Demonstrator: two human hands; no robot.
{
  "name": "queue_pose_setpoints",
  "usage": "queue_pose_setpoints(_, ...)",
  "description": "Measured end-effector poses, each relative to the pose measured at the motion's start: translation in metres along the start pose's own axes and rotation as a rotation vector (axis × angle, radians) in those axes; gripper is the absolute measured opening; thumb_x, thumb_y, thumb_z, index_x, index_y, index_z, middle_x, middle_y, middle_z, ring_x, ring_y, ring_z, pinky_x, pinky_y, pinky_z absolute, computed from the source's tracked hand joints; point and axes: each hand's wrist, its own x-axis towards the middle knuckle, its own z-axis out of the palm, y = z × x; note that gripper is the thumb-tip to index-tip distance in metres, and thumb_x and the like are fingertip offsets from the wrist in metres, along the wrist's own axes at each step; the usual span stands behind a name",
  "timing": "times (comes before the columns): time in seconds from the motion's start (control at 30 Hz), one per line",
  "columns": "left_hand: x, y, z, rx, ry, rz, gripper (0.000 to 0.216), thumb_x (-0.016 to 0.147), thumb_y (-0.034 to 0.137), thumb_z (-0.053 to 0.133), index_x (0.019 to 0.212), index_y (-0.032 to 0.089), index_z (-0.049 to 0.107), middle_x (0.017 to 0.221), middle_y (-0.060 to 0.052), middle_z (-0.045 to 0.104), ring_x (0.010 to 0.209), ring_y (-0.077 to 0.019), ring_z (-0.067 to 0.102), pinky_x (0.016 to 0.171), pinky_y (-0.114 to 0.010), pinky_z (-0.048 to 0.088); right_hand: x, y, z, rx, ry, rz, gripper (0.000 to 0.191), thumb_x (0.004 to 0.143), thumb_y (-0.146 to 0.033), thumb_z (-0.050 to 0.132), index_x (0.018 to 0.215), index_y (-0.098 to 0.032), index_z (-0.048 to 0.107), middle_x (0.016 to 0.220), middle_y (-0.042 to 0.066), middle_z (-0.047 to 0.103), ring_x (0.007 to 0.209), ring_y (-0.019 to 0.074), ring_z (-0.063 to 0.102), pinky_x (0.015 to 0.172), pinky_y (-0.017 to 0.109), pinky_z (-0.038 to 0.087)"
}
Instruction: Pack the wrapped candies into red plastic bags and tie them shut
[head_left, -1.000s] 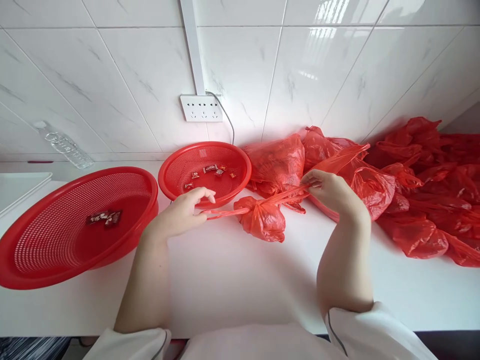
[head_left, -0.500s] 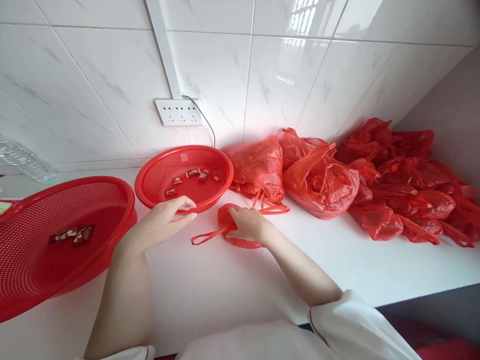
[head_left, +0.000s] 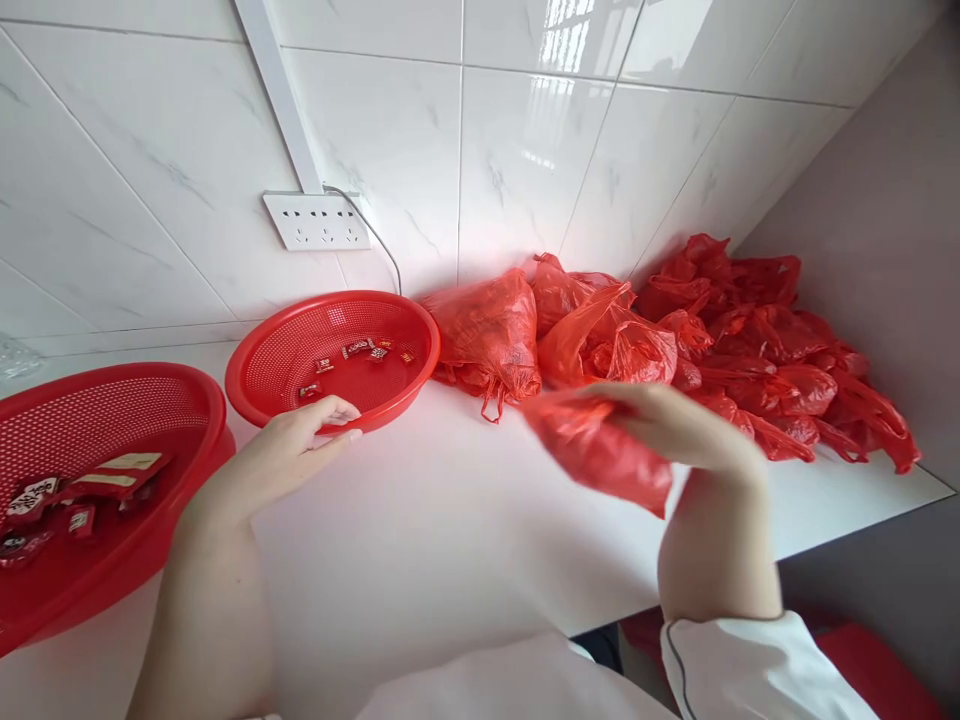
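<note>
My right hand (head_left: pixel 667 420) grips a red plastic bag (head_left: pixel 592 445) by its upper part, held up at a tilt above the white counter and blurred by motion. Its contents cannot be made out. Close to the front rim of a red mesh basket (head_left: pixel 255 390), my left hand (head_left: pixel 304 445) is held with thumb and fingers apart and nothing between them. Several small wrapped sweets (head_left: pixel 358 348) lie inside that basket. A larger red basket (head_left: pixel 202 400) at the left holds red packets (head_left: pixel 112 475) and other small wrapped pieces.
Along the tiled wall stand filled red bags (head_left: pixel 487 330), with a heap of smaller tied bags (head_left: pixel 780 350) in the right corner. A socket panel (head_left: pixel 316 221) with a cable is on the wall. A clear plastic bottle (head_left: pixel 16 358) lies at the far left.
My right hand has lifted the red bag off the counter and carried it right. My left hand keeps its pose by the basket. More packets show in the larger basket. The view has shifted right.
</note>
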Motion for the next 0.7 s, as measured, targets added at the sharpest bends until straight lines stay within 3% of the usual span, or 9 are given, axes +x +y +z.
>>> queue_pose_setpoints(0.1, 0.001, 0.001, 0.0, 0.001, -0.01, -0.003, 0.032, 0.09, 0.053, 0.048, 0.108, 0.03, 0.062, 0.122, 0.0, 0.066, 0.112, -0.0272, 0.06, 0.091, -0.038, 0.05, -0.03, 0.041, -0.052, -0.176, 0.52, 0.475, 0.047, 0.078, -0.02, 0.057, 0.12, -0.039, 0.066, 0.093, 0.004, 0.074, 0.07, 0.0208, 0.065, 0.059, 0.032, 0.048)
queue_pose_setpoints(0.2, 0.002, -0.001, 0.0, 0.008, -0.004, 0.003, 0.03, 0.09, 0.052, 0.048, 0.107, 0.032, 0.062, 0.119, 0.001, 0.068, 0.108, -0.0258, 0.063, 0.087, -0.035, 0.052, -0.03, 0.107, -0.079, -0.392, 0.9, 0.681, 0.052, 0.071, -0.013, 0.057, 0.117, -0.033, 0.069, 0.092, 0.011, 0.073, 0.089, 0.0279, 0.065, 0.074, 0.041, 0.048)
queue_pose_setpoints(0.27, 0.002, -0.003, 0.0, 0.019, -0.003, 0.004, 0.031, 0.089, 0.053, 0.049, 0.106, 0.032, 0.063, 0.118, 0.001, 0.068, 0.106, -0.0256, 0.064, 0.084, -0.034, 0.053, -0.017, 0.157, -0.078, -0.444, 1.112, 0.755, 0.055, 0.073, -0.014, 0.058, 0.126, -0.024, 0.063, 0.112, 0.02, 0.068, 0.105, 0.033, 0.062, 0.086, 0.048, 0.045)
queue_pose_setpoints(0.3, 0.002, -0.003, 0.0, 0.026, -0.005, 0.0, 0.031, 0.088, 0.054, 0.049, 0.106, 0.033, 0.063, 0.117, 0.001, 0.068, 0.106, -0.0256, 0.064, 0.083, -0.034, 0.053, -0.011, 0.18, -0.072, -0.456, 1.148, 0.831, 0.069, 0.07, -0.018, 0.063, 0.138, -0.021, 0.052, 0.132, 0.025, 0.056, 0.119, 0.0378, 0.054, 0.091, 0.055, 0.041)
queue_pose_setpoints(0.37, 0.001, -0.004, 0.0, 0.039, -0.014, -0.01, 0.031, 0.088, 0.054, 0.049, 0.106, 0.033, 0.063, 0.118, 0.001, 0.068, 0.105, -0.0255, 0.064, 0.081, -0.033, 0.053, 0.0, 0.218, -0.053, -0.407, 0.99, 0.954, 0.076, 0.074, -0.028, 0.064, 0.147, -0.019, 0.041, 0.151, 0.03, 0.032, 0.138, 0.0429, 0.031, 0.096, 0.065, 0.029)
queue_pose_setpoints(0.47, 0.001, -0.004, 0.001, 0.036, -0.024, -0.005, 0.03, 0.088, 0.053, 0.049, 0.106, 0.033, 0.061, 0.118, 0.002, 0.067, 0.106, -0.0247, 0.063, 0.082, -0.033, 0.053, 0.007, 0.248, -0.023, -0.232, 0.759, 1.018, 0.069, 0.067, -0.028, 0.068, 0.134, -0.018, 0.054, 0.145, 0.033, 0.036, 0.134, 0.0463, 0.032, 0.089, 0.068, 0.031)
queue_pose_setpoints(0.57, 0.001, -0.004, 0.001, 0.024, -0.021, 0.0, 0.03, 0.088, 0.053, 0.049, 0.106, 0.033, 0.062, 0.118, 0.002, 0.067, 0.106, -0.0242, 0.064, 0.082, -0.032, 0.053, 0.01, 0.245, -0.01, -0.214, 0.772, 0.959, 0.055, 0.064, -0.028, 0.07, 0.118, -0.018, 0.062, 0.142, 0.034, 0.039, 0.128, 0.0478, 0.038, 0.087, 0.07, 0.031)
queue_pose_setpoints(0.63, 0.002, -0.004, 0.002, 0.022, -0.018, -0.002, 0.031, 0.088, 0.053, 0.049, 0.105, 0.032, 0.063, 0.116, 0.001, 0.068, 0.104, -0.0241, 0.064, 0.081, -0.031, 0.053, 0.017, 0.227, -0.01, -0.253, 0.836, 0.861, 0.048, 0.072, -0.033, 0.064, 0.118, -0.016, 0.061, 0.146, 0.034, 0.033, 0.132, 0.0473, 0.033, 0.092, 0.072, 0.026)
queue_pose_setpoints(0.7, 0.003, -0.004, 0.002, 0.019, -0.016, -0.004, 0.031, 0.087, 0.053, 0.049, 0.105, 0.032, 0.063, 0.116, 0.001, 0.068, 0.103, -0.0239, 0.065, 0.08, -0.031, 0.053, 0.028, 0.199, -0.012, -0.285, 0.86, 0.696, 0.042, 0.083, -0.035, 0.053, 0.12, -0.017, 0.06, 0.144, 0.028, 0.04, 0.133, 0.0411, 0.036, 0.1, 0.067, 0.027)
